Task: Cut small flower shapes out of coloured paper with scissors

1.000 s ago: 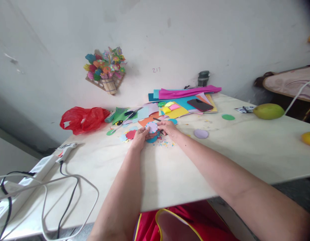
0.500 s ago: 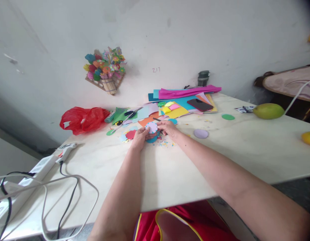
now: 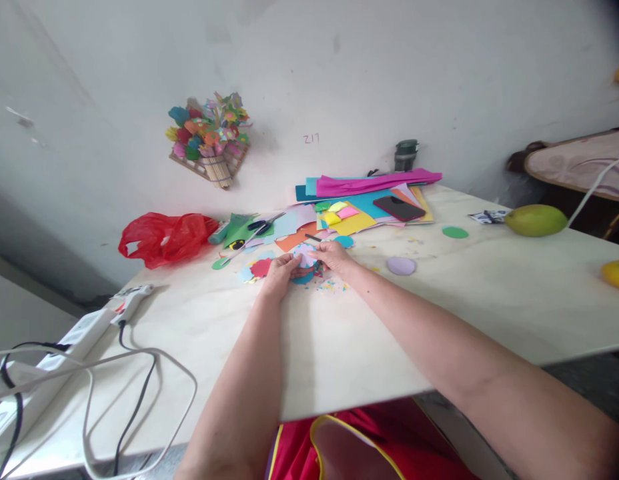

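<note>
A pale lilac paper disc with a scalloped, light-blue edge (image 3: 305, 253) is between my hands, just above the table. My left hand (image 3: 282, 272) pinches its left side, thumb on top. The fingers of my right hand (image 3: 333, 257) are closed at its right edge; whether they hold anything else is hidden. Under the hands lies a blue paper circle (image 3: 303, 279), partly covered. To the left a red scalloped paper piece (image 3: 261, 268) rests on pale blue ones. Small paper scraps (image 3: 332, 285) are scattered in front of my right hand.
Scissors (image 3: 260, 227), a red plastic bag (image 3: 164, 239) and green paper are at the back left. Behind my hands lie coloured sheets (image 3: 362, 222) with a phone (image 3: 399, 208) on top. A mango (image 3: 535, 221) sits at right, a power strip (image 3: 54, 363) with cables at left.
The fingers of my right hand have shifted slightly left and up over the disc's edge. The disc has turned or tilted a little. My left hand stays nearly still.
</note>
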A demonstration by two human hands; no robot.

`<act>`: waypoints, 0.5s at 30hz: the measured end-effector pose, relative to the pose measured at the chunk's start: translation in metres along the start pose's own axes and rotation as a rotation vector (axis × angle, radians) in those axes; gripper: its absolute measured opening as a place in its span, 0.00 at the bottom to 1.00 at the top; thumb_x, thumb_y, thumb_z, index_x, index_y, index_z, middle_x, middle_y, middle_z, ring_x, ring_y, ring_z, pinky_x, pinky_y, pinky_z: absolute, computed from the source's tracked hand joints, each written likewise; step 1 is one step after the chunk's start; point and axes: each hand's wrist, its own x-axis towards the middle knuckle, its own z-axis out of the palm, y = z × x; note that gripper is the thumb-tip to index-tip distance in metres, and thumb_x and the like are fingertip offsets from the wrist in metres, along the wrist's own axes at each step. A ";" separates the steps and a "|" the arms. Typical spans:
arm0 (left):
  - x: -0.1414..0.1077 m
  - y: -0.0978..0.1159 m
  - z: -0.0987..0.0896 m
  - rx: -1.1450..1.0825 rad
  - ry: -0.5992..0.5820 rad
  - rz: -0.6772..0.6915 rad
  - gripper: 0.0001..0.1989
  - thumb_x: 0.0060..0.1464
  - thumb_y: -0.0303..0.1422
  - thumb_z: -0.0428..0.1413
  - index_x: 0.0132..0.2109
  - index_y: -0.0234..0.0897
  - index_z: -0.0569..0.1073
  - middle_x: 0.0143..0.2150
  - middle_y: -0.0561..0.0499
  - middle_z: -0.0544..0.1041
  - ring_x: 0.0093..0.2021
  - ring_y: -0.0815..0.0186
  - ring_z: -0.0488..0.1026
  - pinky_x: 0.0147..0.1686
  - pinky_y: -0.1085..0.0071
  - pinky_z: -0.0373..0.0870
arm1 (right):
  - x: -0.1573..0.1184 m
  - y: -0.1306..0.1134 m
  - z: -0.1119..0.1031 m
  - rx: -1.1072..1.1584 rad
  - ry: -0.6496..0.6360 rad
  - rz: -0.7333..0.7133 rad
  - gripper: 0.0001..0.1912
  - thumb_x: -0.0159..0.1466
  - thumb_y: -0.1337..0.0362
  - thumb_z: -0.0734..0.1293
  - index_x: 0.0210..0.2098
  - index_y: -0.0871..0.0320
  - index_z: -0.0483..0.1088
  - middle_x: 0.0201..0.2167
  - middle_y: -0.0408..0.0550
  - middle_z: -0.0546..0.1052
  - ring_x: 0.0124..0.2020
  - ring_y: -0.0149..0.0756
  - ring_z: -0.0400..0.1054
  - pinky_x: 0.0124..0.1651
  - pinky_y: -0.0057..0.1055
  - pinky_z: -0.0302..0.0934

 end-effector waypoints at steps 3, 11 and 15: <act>-0.001 0.000 0.000 0.006 -0.009 0.010 0.24 0.37 0.48 0.72 0.30 0.35 0.73 0.28 0.45 0.81 0.35 0.51 0.83 0.41 0.60 0.79 | 0.000 0.000 0.001 -0.023 0.022 -0.011 0.13 0.53 0.66 0.71 0.17 0.58 0.64 0.12 0.34 0.63 0.12 0.23 0.51 0.16 0.24 0.46; 0.002 0.003 0.001 -0.094 0.028 -0.058 0.24 0.49 0.54 0.62 0.32 0.35 0.75 0.31 0.41 0.82 0.45 0.46 0.82 0.43 0.57 0.79 | -0.004 -0.002 0.002 0.004 0.030 0.001 0.14 0.52 0.64 0.72 0.17 0.58 0.65 0.12 0.34 0.62 0.14 0.24 0.52 0.18 0.24 0.48; 0.002 0.003 -0.001 -0.090 -0.011 -0.051 0.20 0.46 0.49 0.65 0.32 0.35 0.76 0.33 0.40 0.83 0.45 0.46 0.82 0.44 0.58 0.78 | -0.004 -0.003 0.003 0.024 0.029 0.005 0.12 0.52 0.65 0.72 0.17 0.59 0.67 0.12 0.35 0.64 0.15 0.24 0.52 0.20 0.24 0.49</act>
